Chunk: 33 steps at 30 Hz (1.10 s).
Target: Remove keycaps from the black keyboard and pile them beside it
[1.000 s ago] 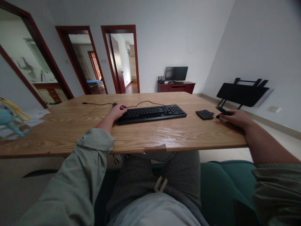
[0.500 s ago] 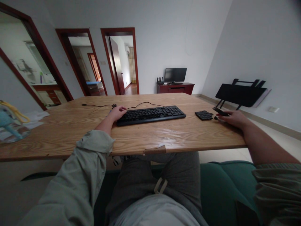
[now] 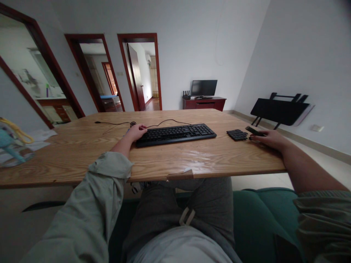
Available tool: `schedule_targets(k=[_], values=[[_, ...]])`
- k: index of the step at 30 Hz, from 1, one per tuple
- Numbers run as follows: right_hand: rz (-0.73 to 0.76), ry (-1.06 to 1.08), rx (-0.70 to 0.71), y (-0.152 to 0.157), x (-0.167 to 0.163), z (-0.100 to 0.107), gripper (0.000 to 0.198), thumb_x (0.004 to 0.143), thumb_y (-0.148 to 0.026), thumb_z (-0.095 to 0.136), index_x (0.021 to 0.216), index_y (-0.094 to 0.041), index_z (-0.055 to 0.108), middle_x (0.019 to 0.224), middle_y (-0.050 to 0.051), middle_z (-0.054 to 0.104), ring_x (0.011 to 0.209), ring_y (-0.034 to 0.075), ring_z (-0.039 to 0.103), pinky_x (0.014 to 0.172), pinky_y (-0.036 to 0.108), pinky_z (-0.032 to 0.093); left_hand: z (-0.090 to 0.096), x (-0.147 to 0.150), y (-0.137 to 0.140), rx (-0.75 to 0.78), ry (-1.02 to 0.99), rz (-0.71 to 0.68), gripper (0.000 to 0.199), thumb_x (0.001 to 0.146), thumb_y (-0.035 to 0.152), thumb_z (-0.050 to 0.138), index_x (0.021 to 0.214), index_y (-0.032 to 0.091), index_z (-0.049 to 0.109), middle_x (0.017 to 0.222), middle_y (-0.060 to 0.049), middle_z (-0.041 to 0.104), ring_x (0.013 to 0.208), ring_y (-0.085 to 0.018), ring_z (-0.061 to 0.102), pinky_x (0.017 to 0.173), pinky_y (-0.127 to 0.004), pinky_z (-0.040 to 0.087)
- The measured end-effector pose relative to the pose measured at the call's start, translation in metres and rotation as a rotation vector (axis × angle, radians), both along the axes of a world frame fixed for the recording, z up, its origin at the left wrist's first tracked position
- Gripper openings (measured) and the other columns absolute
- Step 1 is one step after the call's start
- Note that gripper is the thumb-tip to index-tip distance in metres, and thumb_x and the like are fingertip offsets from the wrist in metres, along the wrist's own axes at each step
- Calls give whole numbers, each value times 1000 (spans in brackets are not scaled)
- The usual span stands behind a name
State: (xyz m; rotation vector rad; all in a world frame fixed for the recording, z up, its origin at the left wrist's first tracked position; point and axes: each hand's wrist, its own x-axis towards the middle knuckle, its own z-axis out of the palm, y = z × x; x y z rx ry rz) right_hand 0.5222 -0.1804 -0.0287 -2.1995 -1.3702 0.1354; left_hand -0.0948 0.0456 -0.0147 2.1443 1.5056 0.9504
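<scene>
A black computer keyboard (image 3: 177, 134) lies on the wooden table in front of me. My left hand (image 3: 137, 132) is closed on its left end, with the fingertips at the top left corner. To the right of the keyboard sits a tight group of small black pieces that look like keycaps (image 3: 236, 134). My right hand (image 3: 270, 139) is just beyond them, its fingers closed on a slim, flat dark tool (image 3: 255, 131) that points left. What kind of tool it is cannot be made out. A small dark piece at the right fingertips is partly hidden.
The keyboard's black cable (image 3: 171, 119) runs behind it to a bundle by my left hand. Papers and a light blue object with a yellow loop (image 3: 11, 140) are at the table's left. Brown tape (image 3: 180, 175) covers part of the front edge. A folded black table (image 3: 281, 110) leans at the right wall.
My right hand has shifted slightly left and lower, bringing its fingertips to the small dark piece beside the group. My left hand and the keyboard have stayed put.
</scene>
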Motion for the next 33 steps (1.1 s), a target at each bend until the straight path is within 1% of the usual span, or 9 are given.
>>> schedule_targets(k=[3, 8, 13, 15, 18, 21, 23, 30, 33], values=[[-28, 71, -61, -1, -2, 2, 60, 70, -59, 67, 110, -15, 73, 75, 8, 70, 69, 22, 62, 63, 33, 46, 0, 0, 0, 17, 21, 1, 28, 75, 33, 64, 98, 16, 69, 93, -7, 71, 84, -20, 65, 78, -31, 50], [-33, 122, -68, -1, -4, 4, 57, 69, -60, 68, 104, -15, 74, 70, 9, 69, 64, 23, 61, 60, 34, 46, 0, 0, 1, 6, 25, 13, 26, 77, 33, 63, 97, 17, 68, 94, -7, 72, 85, -20, 65, 78, -30, 50], [-85, 34, -24, 0, -1, 4, 52, 71, -55, 67, 103, -14, 75, 77, 10, 70, 73, 25, 63, 69, 36, 46, 1, 1, -1, 21, 44, 14, 24, 75, 34, 64, 93, 18, 70, 92, -7, 72, 86, -21, 66, 79, -30, 50], [-72, 40, -7, 0, -3, 4, 52, 72, -53, 67, 104, -14, 74, 82, 10, 71, 76, 25, 63, 71, 36, 46, 1, 0, 0, 19, 50, 14, 25, 75, 34, 64, 94, 19, 70, 93, -7, 72, 87, -22, 66, 80, -31, 50], [-33, 105, -26, -3, -9, 5, 54, 70, -55, 69, 107, -16, 73, 88, 9, 72, 77, 24, 64, 71, 33, 47, 0, -1, 2, 26, 60, 11, 27, 75, 35, 63, 95, 18, 70, 94, -8, 72, 89, -22, 66, 80, -31, 50], [4, 164, -50, -6, -15, 6, 55, 69, -56, 71, 107, -17, 72, 90, 8, 73, 77, 22, 64, 68, 31, 48, -1, -1, 3, 35, 69, 8, 27, 76, 35, 61, 95, 18, 71, 93, -8, 72, 87, -23, 66, 78, -31, 50], [14, 158, -51, -6, -17, 7, 54, 69, -56, 71, 106, -17, 73, 90, 8, 73, 77, 23, 63, 69, 32, 47, -1, -1, 3, 33, 67, 0, 27, 77, 35, 61, 95, 18, 71, 93, -8, 72, 87, -22, 66, 78, -31, 50], [73, 141, -10, -2, -5, 4, 47, 69, -51, 70, 101, -17, 75, 98, 7, 73, 89, 25, 64, 84, 36, 46, -4, -3, 9, 44, 41, -1, 26, 73, 37, 66, 91, 19, 72, 89, -7, 73, 84, -22, 66, 78, -31, 51], [73, 129, -4, -2, -3, 2, 48, 67, -51, 72, 102, -18, 75, 97, 7, 74, 88, 25, 65, 83, 35, 47, -4, -3, 9, 48, 28, -4, 26, 72, 37, 67, 90, 19, 72, 89, -7, 73, 84, -22, 67, 79, -31, 51]])
